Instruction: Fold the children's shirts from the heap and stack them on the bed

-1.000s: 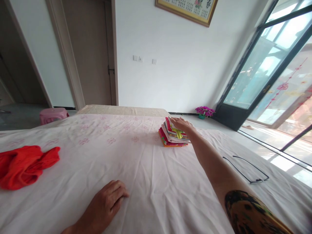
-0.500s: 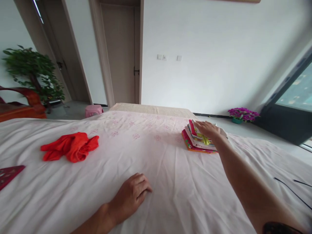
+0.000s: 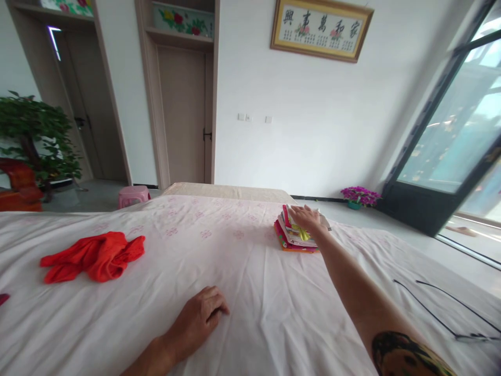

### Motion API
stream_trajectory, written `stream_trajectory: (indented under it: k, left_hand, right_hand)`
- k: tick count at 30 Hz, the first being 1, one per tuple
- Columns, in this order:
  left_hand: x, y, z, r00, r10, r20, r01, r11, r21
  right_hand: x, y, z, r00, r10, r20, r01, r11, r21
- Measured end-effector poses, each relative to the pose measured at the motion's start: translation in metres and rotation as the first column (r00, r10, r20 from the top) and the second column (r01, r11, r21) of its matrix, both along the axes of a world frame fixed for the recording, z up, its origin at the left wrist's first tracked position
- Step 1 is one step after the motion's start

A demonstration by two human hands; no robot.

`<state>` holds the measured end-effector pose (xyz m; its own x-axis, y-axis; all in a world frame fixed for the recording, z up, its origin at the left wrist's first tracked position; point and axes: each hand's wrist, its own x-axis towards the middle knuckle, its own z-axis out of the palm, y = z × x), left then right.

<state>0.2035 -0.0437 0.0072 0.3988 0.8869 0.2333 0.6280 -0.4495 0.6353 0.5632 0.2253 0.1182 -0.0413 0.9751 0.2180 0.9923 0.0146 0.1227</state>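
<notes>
My right hand (image 3: 305, 218) lies flat on top of a stack of folded clothes (image 3: 291, 237), its fingers stretched out. The stack shows white, pink, yellow and orange layers. Nearer to me, my left hand (image 3: 203, 313) rests on the pale bedsheet (image 3: 250, 318) with its fingers curled together and nothing visible in them. A crumpled red garment (image 3: 97, 256) lies on the sheet to the left, apart from both hands.
Black-framed glasses (image 3: 456, 334) lie on the sheet at the right. A pink stool (image 3: 133, 196) stands beyond the far left edge of the sheet. Purple flowers (image 3: 360, 196) sit on the floor by the glass door (image 3: 438, 156).
My view has tilted up and turned a little right, so the framed picture and the glasses now show. Both hands keep their places on the stack and the sheet.
</notes>
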Motion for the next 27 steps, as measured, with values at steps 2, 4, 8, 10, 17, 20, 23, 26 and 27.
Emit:
stream_trajectory:
  k: [2,4,8,10,17,20,23,26,27]
  left_hand:
    - [0.0,0.001,0.0,1.0,0.008,0.006,-0.008,1.0,-0.006]
    - [0.001,0.001,-0.001,1.0,0.014,0.0,-0.014,1.0,-0.006]
    - [0.001,-0.002,-0.002,1.0,0.013,-0.019,-0.012,1.0,0.007]
    - [0.001,-0.003,-0.003,1.0,0.014,-0.026,-0.014,1.0,0.018]
    - [0.002,-0.001,-0.006,0.999,0.002,-0.047,0.0,0.999,0.034]
    - [0.002,-0.001,-0.005,0.999,0.0,-0.046,0.001,1.0,0.02]
    - [0.003,0.0,-0.003,0.999,-0.007,-0.04,0.007,1.0,0.0]
    - [0.004,0.001,-0.003,1.0,-0.005,-0.028,0.005,1.0,-0.004]
    - [0.005,0.002,-0.003,1.0,-0.002,-0.026,0.002,1.0,-0.006]
  right_hand:
    - [-0.003,-0.005,0.003,0.999,-0.017,-0.036,0.016,1.0,-0.019]
    - [-0.003,-0.008,0.005,0.998,-0.03,-0.061,0.028,0.999,-0.04]
    - [0.0,-0.011,0.008,0.998,-0.019,-0.059,0.015,0.998,-0.065]
    - [0.002,-0.011,0.009,0.998,0.0,-0.061,-0.004,0.997,-0.073]
    - [0.006,-0.007,0.012,0.996,0.032,-0.083,-0.039,0.996,-0.078]
    - [0.008,-0.004,0.008,0.995,0.024,-0.098,-0.031,0.997,-0.07]
    - [0.009,-0.001,0.003,0.993,0.004,-0.121,-0.011,0.998,-0.054]
    - [0.009,0.0,0.001,0.991,-0.008,-0.136,0.002,0.999,-0.039]
    - [0.008,-0.001,0.001,0.991,-0.007,-0.137,0.002,0.999,-0.037]
